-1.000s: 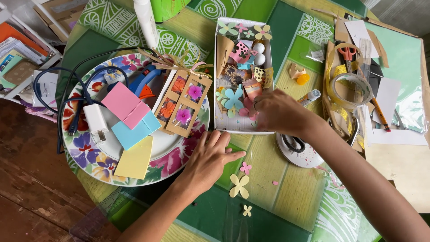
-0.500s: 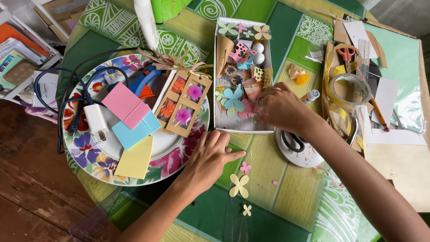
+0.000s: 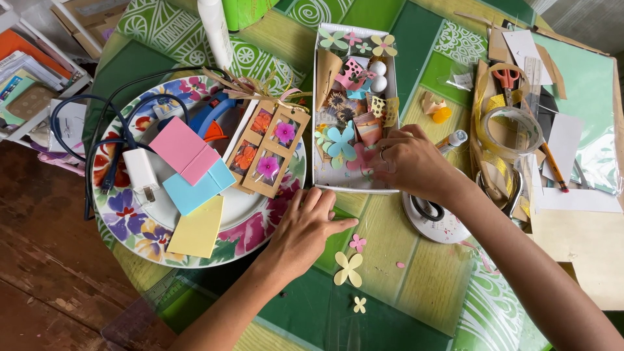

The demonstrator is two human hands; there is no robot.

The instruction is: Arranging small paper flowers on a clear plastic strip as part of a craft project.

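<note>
- The right hand (image 3: 409,162) reaches into a white tray (image 3: 323,177) of paper cut-outs; its fingertips curl down among them, but I cannot tell whether they pinch one.
- The left hand (image 3: 309,227) lies flat and open on the table (image 3: 390,240), touching the tray's near edge.
- The cut-outs look light, thin and easily creased; best pinched gently at an edge.
- The tray's long axis runs away from the person.

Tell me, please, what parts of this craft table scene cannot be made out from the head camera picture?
- Right hand: its fingertips are curled under in the white box, so whether they pinch a cut-out cannot be told.
- White bottle and green container: tops cut off by the upper edge.
- Scissors on the white disc: mostly hidden under the right wrist.
</note>
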